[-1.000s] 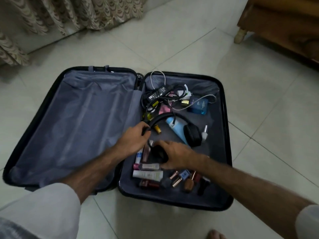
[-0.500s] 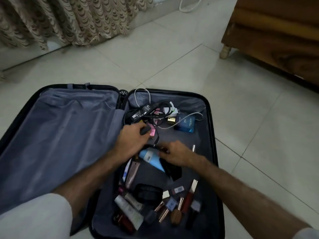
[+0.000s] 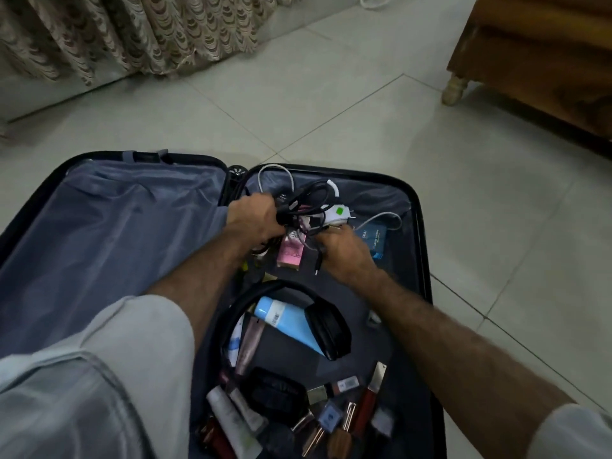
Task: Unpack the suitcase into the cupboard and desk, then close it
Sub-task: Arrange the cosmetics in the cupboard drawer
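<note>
A black suitcase (image 3: 420,226) lies open on the floor, its left half bare grey lining. At the far end of the right half, my left hand (image 3: 255,220) grips a tangle of black cables (image 3: 308,200). My right hand (image 3: 341,246) holds white cable beside a white charger (image 3: 337,213). A pink box (image 3: 291,253) and a blue box (image 3: 376,240) lie by the hands. Black headphones (image 3: 328,329) and a light blue tube (image 3: 291,323) rest nearer me. Several small cosmetics (image 3: 331,415) fill the near end.
Tiled floor (image 3: 496,226) surrounds the case. A wooden piece of furniture (image 3: 536,61) on short legs stands at the far right. A patterned curtain (image 3: 132,34) hangs along the far left wall. A white cable (image 3: 374,1) lies on the floor at the top.
Both hands left the headphones and moved to the far end of the case, where they took hold of the cables and charger. The headphones now lie by the blue tube.
</note>
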